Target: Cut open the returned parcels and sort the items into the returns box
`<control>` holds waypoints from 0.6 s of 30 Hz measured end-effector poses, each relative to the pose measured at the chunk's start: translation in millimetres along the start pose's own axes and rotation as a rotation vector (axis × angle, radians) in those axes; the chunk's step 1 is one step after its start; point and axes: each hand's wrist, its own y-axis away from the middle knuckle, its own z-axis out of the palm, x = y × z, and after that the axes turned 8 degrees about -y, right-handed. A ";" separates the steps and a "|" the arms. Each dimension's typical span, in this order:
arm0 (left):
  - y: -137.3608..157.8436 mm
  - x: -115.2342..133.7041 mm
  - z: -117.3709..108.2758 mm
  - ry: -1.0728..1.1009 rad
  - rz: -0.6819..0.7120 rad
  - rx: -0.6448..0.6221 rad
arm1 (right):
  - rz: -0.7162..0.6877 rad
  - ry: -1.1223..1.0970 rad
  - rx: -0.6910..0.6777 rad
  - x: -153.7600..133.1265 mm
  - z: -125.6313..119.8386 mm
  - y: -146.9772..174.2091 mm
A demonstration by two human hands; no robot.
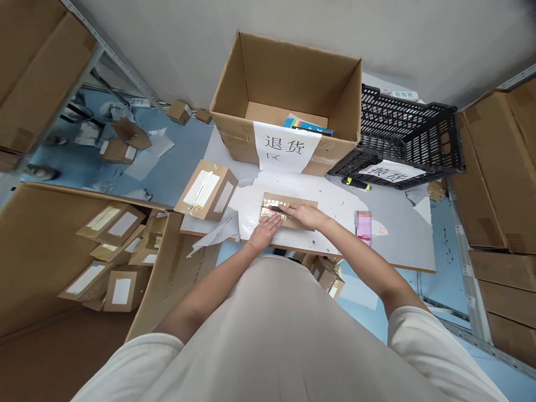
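Right hand: closed around one slim dark tool, red at one end. Left hand: fingers together, laid flat, pressing rather than clasping. Directly beneath both: small carton, taped, on a white sheet.

Hazards, as judged: tool slipping along the glossy tape into the left fingers, which lie just beside it; contents nicked, should the tool be sharp (tip not discernible) and bear too deep; carton skidding, should the left hand's pressure ease.

Count, outward from the grip: one carton under the hands; one tool held; one taped box, left; one yellow-and-black tool, right; one pink item, right, partly pixelated; one large open box, beyond; one black crate, beyond and right; at least five small boxes, lower left, inside one big bin.
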 end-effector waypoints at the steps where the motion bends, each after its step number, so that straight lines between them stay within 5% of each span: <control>1: 0.0 -0.1 0.3 -0.003 -0.003 0.004 | 0.005 0.016 -0.006 -1.2 -1.1 0.1; 11: 0.2 -3.5 4.6 0.001 -0.017 -0.002 | 0.155 0.163 -0.117 -15.9 -15.1 13.5; 18: -0.4 -3.2 4.6 -0.025 -0.019 -0.014 | 0.271 0.221 -0.162 16.5 -22.0 80.2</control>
